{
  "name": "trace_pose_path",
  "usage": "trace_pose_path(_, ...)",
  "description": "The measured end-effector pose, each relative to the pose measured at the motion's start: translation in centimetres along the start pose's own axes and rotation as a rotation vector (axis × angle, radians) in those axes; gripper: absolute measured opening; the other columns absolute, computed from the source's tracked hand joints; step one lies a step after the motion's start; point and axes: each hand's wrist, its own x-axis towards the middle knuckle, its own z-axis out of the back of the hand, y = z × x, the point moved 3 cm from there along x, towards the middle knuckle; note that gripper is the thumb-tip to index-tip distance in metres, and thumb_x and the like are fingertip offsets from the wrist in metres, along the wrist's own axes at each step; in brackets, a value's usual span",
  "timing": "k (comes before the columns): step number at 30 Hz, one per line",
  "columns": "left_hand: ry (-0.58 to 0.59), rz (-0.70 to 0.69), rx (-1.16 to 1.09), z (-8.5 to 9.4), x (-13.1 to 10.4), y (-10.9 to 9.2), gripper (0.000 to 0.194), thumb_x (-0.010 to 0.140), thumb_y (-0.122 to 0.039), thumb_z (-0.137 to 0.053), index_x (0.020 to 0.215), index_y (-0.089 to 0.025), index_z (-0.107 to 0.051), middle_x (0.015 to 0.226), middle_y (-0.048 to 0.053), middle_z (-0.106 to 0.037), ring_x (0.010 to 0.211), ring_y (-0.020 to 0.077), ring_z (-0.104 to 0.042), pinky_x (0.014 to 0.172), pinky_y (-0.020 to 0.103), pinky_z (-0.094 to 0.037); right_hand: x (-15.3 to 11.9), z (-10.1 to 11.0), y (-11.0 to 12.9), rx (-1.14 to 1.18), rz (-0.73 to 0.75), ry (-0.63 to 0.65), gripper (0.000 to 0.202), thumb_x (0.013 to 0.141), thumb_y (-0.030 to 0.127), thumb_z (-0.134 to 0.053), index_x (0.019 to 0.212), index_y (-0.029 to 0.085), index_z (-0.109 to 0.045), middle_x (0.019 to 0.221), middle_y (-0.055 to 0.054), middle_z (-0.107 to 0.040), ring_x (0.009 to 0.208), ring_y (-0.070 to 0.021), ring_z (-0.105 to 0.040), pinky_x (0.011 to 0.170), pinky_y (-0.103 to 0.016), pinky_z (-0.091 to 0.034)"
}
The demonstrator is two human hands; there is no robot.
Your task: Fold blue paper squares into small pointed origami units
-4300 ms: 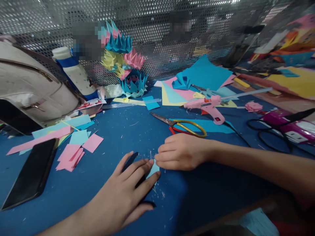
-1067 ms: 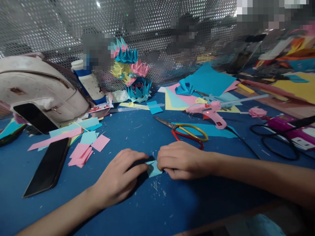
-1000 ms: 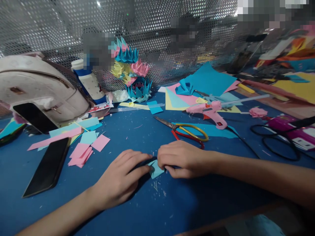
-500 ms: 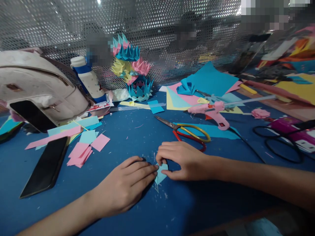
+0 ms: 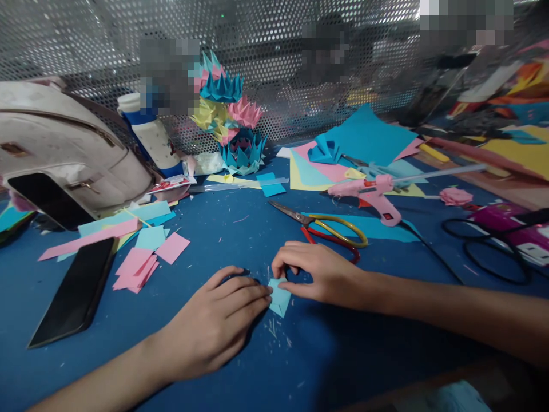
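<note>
A small light-blue paper piece (image 5: 281, 301) with fold lines lies on the blue table. My left hand (image 5: 225, 320) rests flat at its left, fingers stretched out and fingertips touching the paper's left edge. From the right, my right hand (image 5: 317, 273) has thumb and forefinger closed at the paper's top edge; the curled fingers partly hide that edge. Just behind my right hand are scissors (image 5: 317, 223) with a yellow and a red handle. Pink paper squares (image 5: 136, 269) lie in a loose pile to the left of my left hand.
Left stand a phone (image 5: 75, 292), a white backpack (image 5: 55, 137) and a bottle (image 5: 152, 137). Folded paper flowers (image 5: 242, 151) rise against the perforated metal panel (image 5: 274, 34). A pink glue gun (image 5: 377, 197) with a black cord lies right, before coloured sheets (image 5: 369, 134).
The paper has turned slightly and shows more of its folded face. My right hand has shifted a little upward, its thumb now on the paper's top edge. My left hand stays nearly in place.
</note>
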Motion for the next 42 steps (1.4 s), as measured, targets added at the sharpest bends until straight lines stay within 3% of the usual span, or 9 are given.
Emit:
trace_pose_path(7,0.031,0.021,0.058,-0.12,0.09,-0.27,0.042,0.103,-0.016,-0.041,0.144,-0.011,-0.046,0.141,0.011,-0.059,0.128,0.0231,-0.053,0.117,0.049,-0.029,-0.23,0.24,-0.13,0.031,-0.169,-0.076,0.014,0.078,0.018,-0.075,0.091,0.021,-0.07,0.081,0.003,-0.07,0.072,-0.0116,-0.057,0.065,-0.022,-0.04)
trace_pose_path(14,0.039,0.029,0.185,-0.64,-0.01,-0.42,0.042,0.106,-0.022,-0.039,0.145,-0.009,-0.047,0.149,0.008,-0.052,0.131,0.0241,-0.05,0.121,0.047,-0.017,-0.14,0.41,0.18,-0.008,-0.19,-0.151,0.006,0.078,0.016,-0.076,0.08,0.021,-0.072,0.077,0.002,-0.069,0.07,-0.0107,-0.058,0.064,-0.022,-0.039)
trace_pose_path(23,0.053,0.049,0.157,-0.36,0.16,-0.53,0.041,0.105,-0.022,-0.038,0.144,-0.011,-0.048,0.152,0.008,-0.048,0.135,0.0243,-0.046,0.121,0.048,-0.017,-0.27,0.36,0.48,-0.11,-0.116,-0.182,0.01,0.077,0.011,-0.072,0.077,0.02,-0.068,0.075,0.003,-0.069,0.073,-0.0122,-0.058,0.063,-0.023,-0.037)
trace_pose_path(28,0.066,0.059,0.136,-0.26,0.35,-0.51,0.042,0.105,-0.026,-0.04,0.142,-0.01,-0.048,0.152,0.013,-0.047,0.136,0.0269,-0.046,0.12,0.052,-0.023,-0.51,0.24,0.67,-0.184,-0.011,-0.19,0.009,0.084,0.014,-0.067,0.078,0.02,-0.067,0.077,0.003,-0.069,0.075,-0.0136,-0.057,0.066,-0.025,-0.037)
trace_pose_path(34,0.08,0.058,0.137,-0.28,0.33,-0.52,0.043,0.105,-0.03,-0.041,0.142,-0.009,-0.048,0.152,0.013,-0.047,0.135,0.0278,-0.047,0.12,0.053,-0.021,-0.54,0.29,0.65,-0.222,0.025,-0.212,0.009,0.087,0.017,-0.067,0.078,0.019,-0.067,0.076,0.001,-0.069,0.073,-0.0138,-0.056,0.065,-0.026,-0.036)
trace_pose_path(42,0.065,0.036,0.175,-0.19,0.51,-0.51,0.044,0.106,-0.035,-0.039,0.139,-0.009,-0.051,0.148,0.014,-0.051,0.133,0.028,-0.049,0.12,0.051,-0.015,-0.86,0.66,0.77,-0.325,0.24,-0.127,0.018,0.099,0.024,-0.057,0.089,0.02,-0.071,0.084,0.0,-0.071,0.077,-0.0153,-0.053,0.071,-0.028,-0.036)
